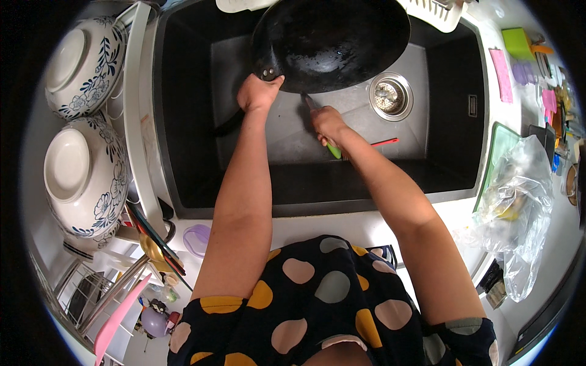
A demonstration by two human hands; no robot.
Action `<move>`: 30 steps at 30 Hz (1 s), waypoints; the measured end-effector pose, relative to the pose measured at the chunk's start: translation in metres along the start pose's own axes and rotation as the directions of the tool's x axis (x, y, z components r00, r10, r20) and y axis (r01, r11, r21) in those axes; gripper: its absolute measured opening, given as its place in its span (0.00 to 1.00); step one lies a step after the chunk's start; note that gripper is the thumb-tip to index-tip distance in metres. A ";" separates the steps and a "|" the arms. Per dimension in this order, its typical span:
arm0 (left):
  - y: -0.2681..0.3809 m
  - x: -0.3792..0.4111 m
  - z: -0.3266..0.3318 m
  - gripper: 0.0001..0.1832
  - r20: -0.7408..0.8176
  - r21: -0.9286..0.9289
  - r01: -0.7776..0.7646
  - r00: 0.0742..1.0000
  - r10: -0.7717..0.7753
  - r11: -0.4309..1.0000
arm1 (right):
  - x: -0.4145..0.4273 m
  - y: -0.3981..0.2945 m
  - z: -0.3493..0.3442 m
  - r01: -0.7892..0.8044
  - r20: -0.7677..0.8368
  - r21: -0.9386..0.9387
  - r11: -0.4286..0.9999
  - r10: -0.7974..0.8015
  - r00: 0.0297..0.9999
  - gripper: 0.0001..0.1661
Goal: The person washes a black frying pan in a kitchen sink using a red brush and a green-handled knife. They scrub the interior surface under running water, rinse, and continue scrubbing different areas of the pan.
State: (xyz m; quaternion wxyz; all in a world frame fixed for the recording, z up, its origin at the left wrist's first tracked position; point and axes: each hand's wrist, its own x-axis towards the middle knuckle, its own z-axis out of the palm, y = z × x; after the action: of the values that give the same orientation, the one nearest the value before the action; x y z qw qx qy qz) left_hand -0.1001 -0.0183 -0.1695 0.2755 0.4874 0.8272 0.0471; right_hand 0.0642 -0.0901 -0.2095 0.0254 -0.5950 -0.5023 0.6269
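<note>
A black wok (329, 41) is tilted over the far part of a dark sink (219, 146), water drops shining on its surface. My left hand (260, 91) grips it by the handle, close to two rivets, and the dark handle end shows below my wrist. In my right hand (327, 122) is a slim green-handled utensil, its green end (334, 150) below the fist. The utensil's narrow tip points at the wok's near rim; whether they touch I cannot tell. Partly hidden by my right forearm, a thin red-handled item (385, 142) lies in the sink.
A metal drain strainer (390, 96) sits at the sink's right. Patterned bowls (87, 164) rest upside down on a white rack (137, 114) at left. A clear plastic bag (517, 210) and green board (496, 151) stand right. A white plastic basket (439, 16) is behind the wok.
</note>
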 end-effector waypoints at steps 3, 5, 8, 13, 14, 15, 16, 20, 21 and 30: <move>-0.001 0.002 0.003 0.29 0.002 -0.005 -0.007 1.000 0.007 1.000 | 0.012 0.009 -0.001 0.115 0.014 -0.320 0.940 -0.117 0.993 0.24; 0.001 0.002 0.004 0.29 0.000 0.004 -0.009 1.000 0.009 1.000 | 0.016 0.016 -0.001 0.074 -0.022 -0.331 0.941 -0.087 0.996 0.27; -0.005 0.003 0.006 0.27 -0.041 0.040 -0.005 0.999 0.006 0.999 | -0.003 -0.011 -0.002 -0.028 -0.003 -0.252 0.967 0.028 1.000 0.30; -0.001 0.000 0.005 0.25 -0.068 0.040 -0.046 0.997 0.048 0.998 | 0.002 -0.005 -0.004 -0.026 -0.016 -0.200 0.979 0.023 1.000 0.27; 0.000 -0.001 0.005 0.25 -0.073 0.033 -0.051 0.996 0.053 0.998 | 0.005 0.002 -0.002 0.020 -0.041 -0.171 0.985 -0.028 0.999 0.22; 0.000 -0.001 0.004 0.25 -0.079 0.025 -0.053 0.995 0.055 0.998 | 0.002 0.007 0.004 0.100 -0.097 -0.067 0.993 -0.106 0.990 0.13; -0.001 -0.001 0.004 0.25 -0.073 0.023 -0.050 0.996 0.051 0.998 | 0.003 0.010 0.005 0.113 -0.124 -0.020 0.993 -0.115 0.986 0.11; -0.003 0.001 0.006 0.25 -0.081 0.028 -0.037 0.996 0.039 0.999 | 0.010 0.011 0.000 0.052 -0.072 -0.166 0.985 -0.065 0.995 0.15; -0.003 0.001 0.007 0.25 -0.090 0.033 -0.032 0.995 0.035 0.999 | 0.011 0.009 -0.002 0.090 -0.005 -0.339 0.936 -0.097 0.995 0.23; -0.002 0.001 0.004 0.25 -0.048 0.031 -0.030 0.998 0.032 0.999 | 0.004 0.000 -0.006 0.236 0.152 -0.679 0.696 -0.180 0.972 0.30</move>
State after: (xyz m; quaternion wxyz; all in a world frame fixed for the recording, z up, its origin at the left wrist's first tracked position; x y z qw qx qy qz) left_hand -0.0997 -0.0190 -0.1739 0.2473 0.5030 0.8266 0.0506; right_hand 0.0679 -0.0841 -0.2113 -0.1465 -0.4770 -0.7644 0.4084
